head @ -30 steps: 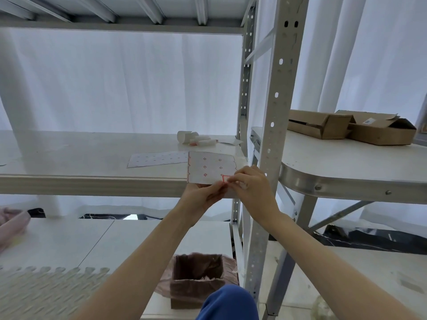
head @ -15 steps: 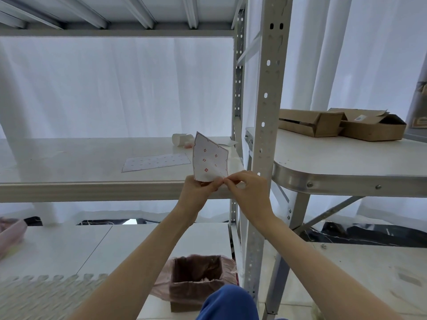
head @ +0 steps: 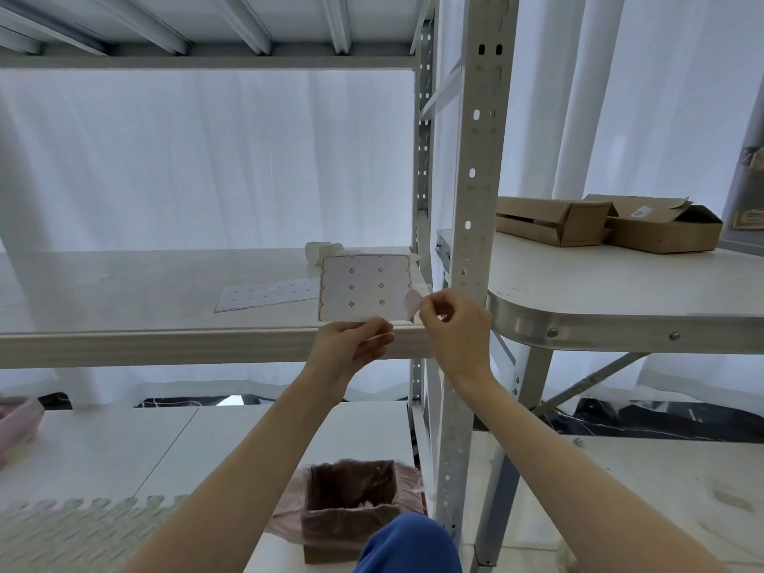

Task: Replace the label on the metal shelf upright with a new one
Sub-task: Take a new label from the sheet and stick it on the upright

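Left hand (head: 351,345) pinches the bottom edge of the white backing sheet with red border and red diamond marks (head: 364,287) and holds it upright, face toward the camera, in front of the white shelf board (head: 165,291). That likely keeps the sheet taut so a label lifts cleanly. Right hand (head: 454,328) pinches a small white label (head: 412,303) between thumb and forefinger at the sheet's lower right corner. The label is curled away from the sheet, but I can't tell if it's fully free. The grey perforated metal shelf upright (head: 475,179) stands just behind and right of the right hand, so the stick-on target is a short reach away. I can't make out an old label on the upright, and the hand covers part of it. A second flat white sheet of labels (head: 264,294) lies on the shelf board to the left, with a white roll (head: 318,250) further back, probably spares. A cardboard box lined with a pink bag (head: 351,502) sits on the floor below the hands, well placed for scrap. Two brown cardboard boxes (head: 554,221) sit on the white desk with a metal rim (head: 620,283), far right and out of the way.
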